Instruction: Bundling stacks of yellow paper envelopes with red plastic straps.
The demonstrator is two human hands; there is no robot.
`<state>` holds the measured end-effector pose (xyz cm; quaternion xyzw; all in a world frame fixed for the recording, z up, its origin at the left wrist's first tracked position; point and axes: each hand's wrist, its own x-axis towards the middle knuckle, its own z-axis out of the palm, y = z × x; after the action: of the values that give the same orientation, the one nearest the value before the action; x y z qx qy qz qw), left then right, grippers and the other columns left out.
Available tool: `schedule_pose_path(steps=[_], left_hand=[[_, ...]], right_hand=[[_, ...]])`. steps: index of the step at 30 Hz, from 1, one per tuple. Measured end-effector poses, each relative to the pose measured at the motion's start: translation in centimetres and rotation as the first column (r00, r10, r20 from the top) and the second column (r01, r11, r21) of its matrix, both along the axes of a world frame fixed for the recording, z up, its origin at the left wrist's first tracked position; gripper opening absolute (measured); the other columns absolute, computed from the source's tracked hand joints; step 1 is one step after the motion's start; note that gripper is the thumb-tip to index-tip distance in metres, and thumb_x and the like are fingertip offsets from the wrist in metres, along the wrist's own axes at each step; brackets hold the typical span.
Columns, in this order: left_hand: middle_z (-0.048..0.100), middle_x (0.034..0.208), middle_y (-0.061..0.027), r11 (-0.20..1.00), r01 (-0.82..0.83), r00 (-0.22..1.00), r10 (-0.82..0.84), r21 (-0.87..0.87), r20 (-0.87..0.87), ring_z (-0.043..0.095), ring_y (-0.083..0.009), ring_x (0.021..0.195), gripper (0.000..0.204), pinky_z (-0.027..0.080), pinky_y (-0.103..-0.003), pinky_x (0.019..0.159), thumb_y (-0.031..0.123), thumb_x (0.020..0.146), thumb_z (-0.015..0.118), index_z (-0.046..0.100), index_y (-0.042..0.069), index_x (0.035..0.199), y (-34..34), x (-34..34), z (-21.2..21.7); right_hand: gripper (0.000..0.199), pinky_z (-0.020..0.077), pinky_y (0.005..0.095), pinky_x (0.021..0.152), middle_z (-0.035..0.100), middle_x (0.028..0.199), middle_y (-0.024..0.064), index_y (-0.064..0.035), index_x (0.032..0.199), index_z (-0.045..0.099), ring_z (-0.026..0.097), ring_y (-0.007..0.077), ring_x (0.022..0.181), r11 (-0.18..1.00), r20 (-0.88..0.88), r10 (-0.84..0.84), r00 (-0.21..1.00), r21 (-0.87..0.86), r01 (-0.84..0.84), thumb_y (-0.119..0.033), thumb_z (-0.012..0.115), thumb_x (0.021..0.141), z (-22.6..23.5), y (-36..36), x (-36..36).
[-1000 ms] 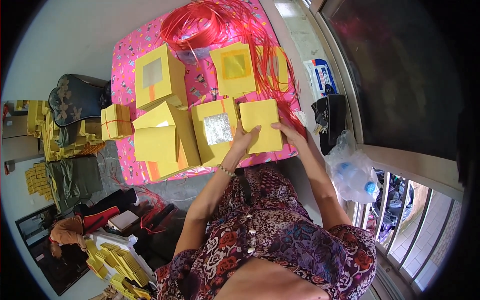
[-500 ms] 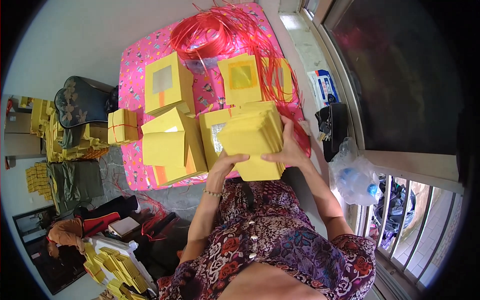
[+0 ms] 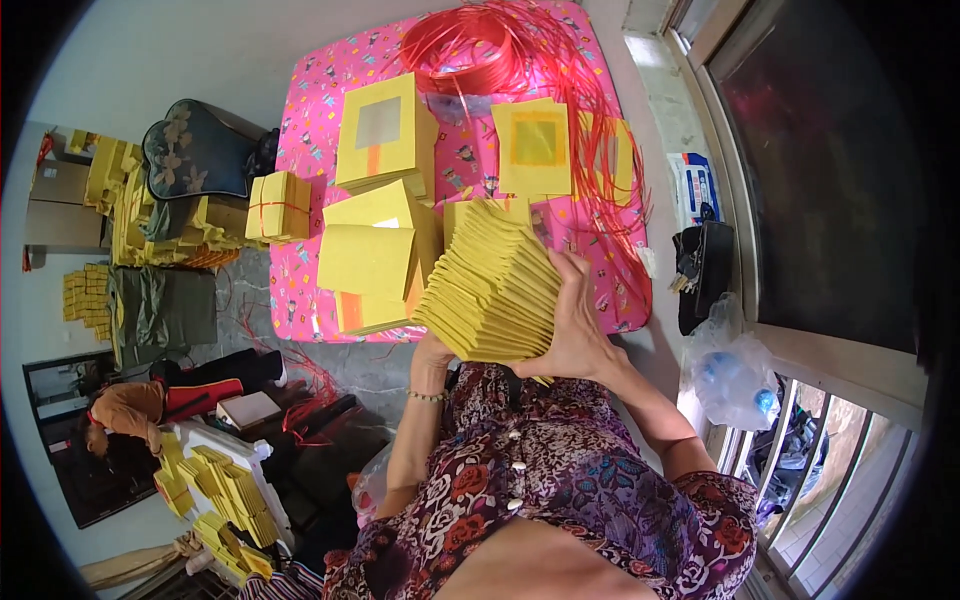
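Note:
Between both hands I hold a thick stack of folded yellow paper (image 3: 490, 285), tilted, with its many folded edges fanned toward me. My right hand (image 3: 582, 325) grips its right side, fingers behind and thumb along the lower edge. At the lower left corner is my left hand (image 3: 433, 352), closed on the stack, its fingers mostly hidden behind the paper. Just beyond lie a pile of yellow sheets with a folded sheet on top (image 3: 365, 262), a pile with a silver square (image 3: 378, 128), and sheets with a gold-yellow square (image 3: 538, 142).
A pink patterned table (image 3: 300, 130) bears a coil of red plastic strips (image 3: 465, 50) and a tied yellow bundle (image 3: 280, 208). A chair (image 3: 195, 150) stands left among stacked yellow bundles. At lower left is another person (image 3: 130, 408). A plastic bag (image 3: 735, 375) hangs by the barred window.
The paper stack has turned from flat-face up to edge-on, its folds fanning out. My right hand has shifted along its side, and the left has slipped lower behind it. The view has shifted slightly.

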<state>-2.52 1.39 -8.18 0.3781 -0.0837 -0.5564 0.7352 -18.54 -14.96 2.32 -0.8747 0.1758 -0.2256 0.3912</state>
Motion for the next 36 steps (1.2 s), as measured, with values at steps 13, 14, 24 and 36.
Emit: schedule_pose_path(steps=[13, 14, 24, 36], left_hand=[[0.043, 0.143, -0.0108, 1.0, -0.017, 1.0, 0.018, 0.023, -0.024, 0.044, -0.0256, 0.13, 0.104, 0.039, -0.041, 0.107, -0.001, 0.058, 0.084, 0.029, 0.006, 0.146, -2.6, 3.0, 0.4], [0.043, 0.143, -0.0108, 0.999, -0.022, 0.999, 0.023, 0.026, -0.024, 0.044, -0.0256, 0.13, 0.104, 0.039, -0.041, 0.107, -0.001, 0.058, 0.084, 0.029, 0.006, 0.146, -2.6, 3.2, 0.5], [0.043, 0.143, -0.0105, 0.999, -0.027, 0.998, 0.029, 0.04, -0.049, 0.044, -0.0253, 0.13, 0.104, 0.039, -0.041, 0.107, 0.0, 0.058, 0.084, 0.029, 0.006, 0.146, -0.3, 2.6, 1.2], [0.044, 0.143, -0.0101, 0.998, -0.031, 0.997, 0.034, 0.049, -0.071, 0.044, -0.025, 0.13, 0.103, 0.039, -0.041, 0.107, 0.0, 0.058, 0.084, 0.029, 0.006, 0.146, 4.0, 0.7, 2.1]], right_hand=[[0.136, 0.0241, 0.054, 0.106, 0.024, 0.134, 0.0278, 0.0033, 0.141, 0.01, 0.025, 0.0434, 0.126, 0.992, 0.026, 0.043, 0.999, -0.116, -0.04, -0.033, 0.092, 0.038, 1.0, 1.4, -0.1], [0.136, 0.0241, 0.0538, 0.106, 0.024, 0.134, 0.0279, 0.0034, 0.141, 0.01, 0.025, 0.0433, 0.126, 0.993, 0.028, 0.046, 0.999, -0.111, -0.043, -0.033, 0.092, 0.038, 1.1, 1.4, 0.0], [0.133, 0.0288, 0.053, 0.102, 0.028, 0.131, 0.0252, -0.0007, 0.141, 0.012, 0.03, 0.0414, 0.123, 0.995, 0.048, 0.029, 0.998, -0.101, -0.024, -0.031, 0.091, 0.038, 1.5, 1.6, 0.8], [0.132, 0.0275, 0.0536, 0.103, 0.026, 0.133, 0.0266, 0.0005, 0.142, 0.011, 0.029, 0.0421, 0.125, 0.995, 0.017, 0.027, 0.999, -0.099, -0.025, -0.033, 0.09, 0.041, 1.6, 1.8, 1.3]])
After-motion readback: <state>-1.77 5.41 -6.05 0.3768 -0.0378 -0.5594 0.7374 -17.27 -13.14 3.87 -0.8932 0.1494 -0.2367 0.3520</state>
